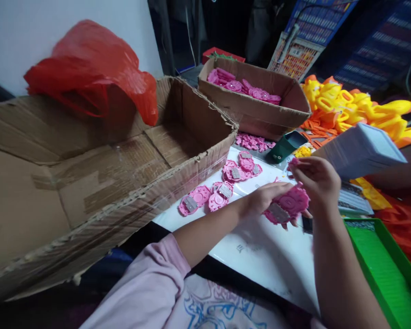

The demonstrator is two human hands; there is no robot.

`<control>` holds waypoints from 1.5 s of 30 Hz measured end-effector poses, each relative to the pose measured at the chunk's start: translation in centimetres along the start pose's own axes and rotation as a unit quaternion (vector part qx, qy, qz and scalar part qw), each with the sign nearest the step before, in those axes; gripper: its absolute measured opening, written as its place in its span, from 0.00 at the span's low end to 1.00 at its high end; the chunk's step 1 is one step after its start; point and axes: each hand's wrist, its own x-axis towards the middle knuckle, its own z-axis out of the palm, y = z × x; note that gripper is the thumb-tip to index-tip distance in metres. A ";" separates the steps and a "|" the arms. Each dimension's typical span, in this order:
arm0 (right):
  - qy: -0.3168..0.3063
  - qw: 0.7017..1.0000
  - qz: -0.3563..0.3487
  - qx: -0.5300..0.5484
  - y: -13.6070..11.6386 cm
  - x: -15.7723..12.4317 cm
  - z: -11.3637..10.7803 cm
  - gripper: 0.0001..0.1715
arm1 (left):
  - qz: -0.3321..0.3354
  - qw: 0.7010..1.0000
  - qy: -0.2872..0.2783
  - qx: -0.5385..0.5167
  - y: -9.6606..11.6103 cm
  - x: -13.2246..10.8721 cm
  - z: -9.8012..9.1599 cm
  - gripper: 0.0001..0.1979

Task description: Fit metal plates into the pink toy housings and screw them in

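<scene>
My left hand (264, 197) grips a pink plastic toy part (289, 204) with a grey strip on it, held just above the white table (260, 256). My right hand (315, 179) is curled over the top of the same pink part, fingers pinched at its upper edge. More pink parts (210, 197) lie in a row on the table to the left of my hands, each with a grey strip.
A large open cardboard box (123, 169) with a red plastic bag (92, 68) fills the left. A smaller cardboard box (256, 107) of pink parts stands behind. Yellow and orange plastic pieces (356, 107), a stack of cards (361, 151), a green cup (284, 146) and a green tray (387, 269) sit on the right.
</scene>
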 end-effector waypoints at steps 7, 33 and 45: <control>0.172 0.975 -0.111 0.091 1.1 -6.2 -0.5 0.21 | 0.069 0.966 0.243 -0.048 -1.1 1.0 0.1 0.14; 0.093 0.973 -0.210 -0.013 1.7 -6.8 -0.3 0.11 | 0.054 0.968 0.245 0.028 -1.6 1.1 0.6 0.12; 0.107 0.963 -0.242 -0.056 1.7 -6.7 -0.1 0.15 | 0.091 0.950 0.270 0.131 -2.1 1.0 0.6 0.16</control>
